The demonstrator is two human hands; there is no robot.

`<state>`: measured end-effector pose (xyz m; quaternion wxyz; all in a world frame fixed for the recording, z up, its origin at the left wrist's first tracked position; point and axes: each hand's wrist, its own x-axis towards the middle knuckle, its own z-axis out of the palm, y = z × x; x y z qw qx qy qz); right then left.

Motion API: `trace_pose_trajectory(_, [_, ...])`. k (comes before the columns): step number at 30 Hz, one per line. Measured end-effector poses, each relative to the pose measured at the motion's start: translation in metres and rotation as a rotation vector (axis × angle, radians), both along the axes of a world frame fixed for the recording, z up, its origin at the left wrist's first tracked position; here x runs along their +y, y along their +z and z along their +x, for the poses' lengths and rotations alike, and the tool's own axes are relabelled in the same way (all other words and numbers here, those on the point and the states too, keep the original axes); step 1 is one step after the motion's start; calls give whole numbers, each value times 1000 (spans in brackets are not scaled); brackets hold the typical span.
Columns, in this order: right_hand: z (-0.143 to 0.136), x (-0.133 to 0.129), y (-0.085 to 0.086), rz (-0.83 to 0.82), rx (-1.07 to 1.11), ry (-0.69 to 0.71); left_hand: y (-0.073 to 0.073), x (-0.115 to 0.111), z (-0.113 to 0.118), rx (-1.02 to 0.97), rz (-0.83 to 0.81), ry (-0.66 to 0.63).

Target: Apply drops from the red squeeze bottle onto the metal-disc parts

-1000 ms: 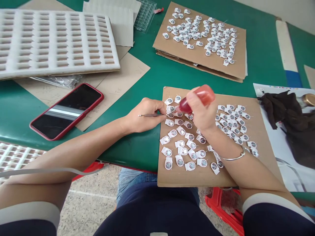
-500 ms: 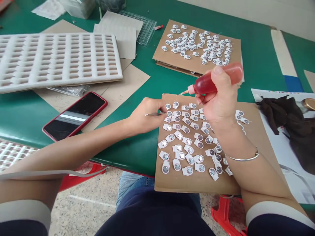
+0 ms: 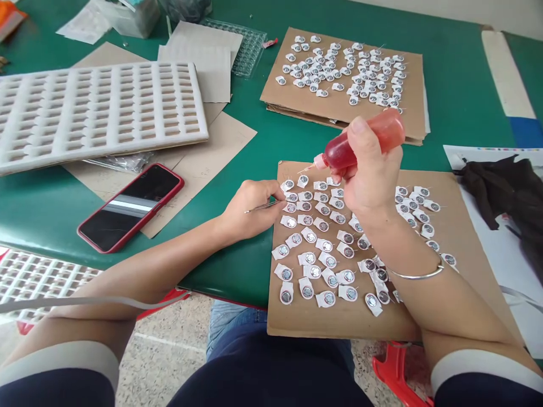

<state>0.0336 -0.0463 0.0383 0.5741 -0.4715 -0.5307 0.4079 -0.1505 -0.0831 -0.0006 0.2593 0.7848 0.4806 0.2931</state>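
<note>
My right hand (image 3: 371,169) is wrapped round a squeeze bottle (image 3: 388,129) of red liquid, tilted so its thin needle tip points down and left over the top of the near cardboard sheet (image 3: 335,322). My left hand (image 3: 252,209) is closed on a slim metal tool (image 3: 265,207), perhaps tweezers; its working end is hidden by the fingers. The fingertips rest at the sheet's left edge, beside a small round silver piece with a white paper tab (image 3: 288,184). Several rows of such tabbed pieces lie on the sheet, some hidden behind my right arm.
Another cardboard stack (image 3: 275,99) with many similar pieces lies farther back. To the left are a white slotted tray (image 3: 148,102) and a red-cased phone (image 3: 131,206). Dark cloth (image 3: 496,186) lies on white paper at right. A grey cable (image 3: 106,301) crosses my left forearm.
My right hand has brought the bottle left and slightly down, its tip now over the upper pieces. My left hand has shifted slightly down, and the metal tool is more tilted.
</note>
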Motion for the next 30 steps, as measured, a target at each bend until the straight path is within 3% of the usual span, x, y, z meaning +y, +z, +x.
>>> trace_pose_trajectory(9, [0, -2, -2, 12, 31, 4, 0, -1, -1, 25, 21, -29])
trace_pose_trajectory(15, [-5, -1, -8, 8, 4, -13, 9, -2, 2, 178, 114, -171])
trace_pose_trajectory(19, [-8, -3, -15, 3, -60, 44, 12, -8, 7, 359, 233, -222])
trace_pose_trajectory(23, [-8, -7, -28, 46, -192, 77, 7, -19, 13, 547, 436, -246])
trace_pose_trajectory(30, [-6, -9, -46, 193, -387, 62, -6, -27, 22, 544, 737, -215])
